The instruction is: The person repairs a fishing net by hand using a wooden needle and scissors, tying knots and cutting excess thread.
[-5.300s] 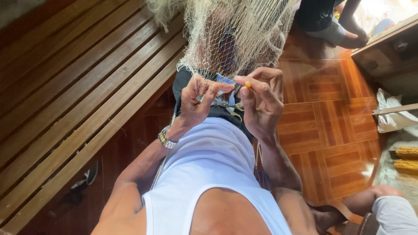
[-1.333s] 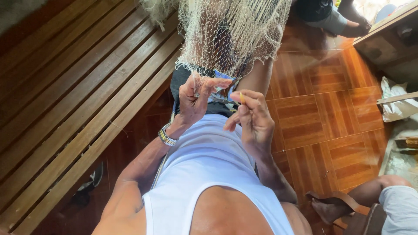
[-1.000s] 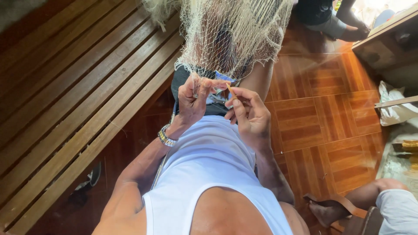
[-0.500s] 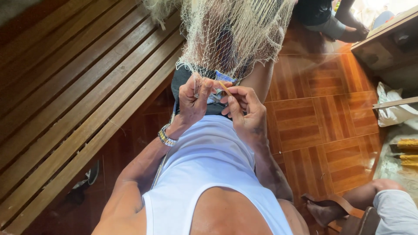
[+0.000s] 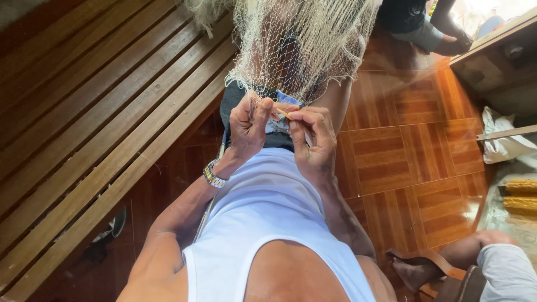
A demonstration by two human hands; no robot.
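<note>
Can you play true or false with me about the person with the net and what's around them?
1. Both hands touch the net. True.
2. The left hand wears a watch at the wrist. True.
3. The right hand holds scissors. False: its fingers pinch a thin yellowish tool.
4. The floor is grey carpet. False: it is brown wood parquet.
5. A slatted bench stands on the left. True.

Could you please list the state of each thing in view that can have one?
Fishing net: hanging, its lower edge gathered at the hands.
Left hand: raised, fingers pinching the net's edge.
Right hand: closed on a thin yellowish netting needle.
Wristwatch: worn on the left wrist.
Wooden bench: slatted, unoccupied where visible.
</note>
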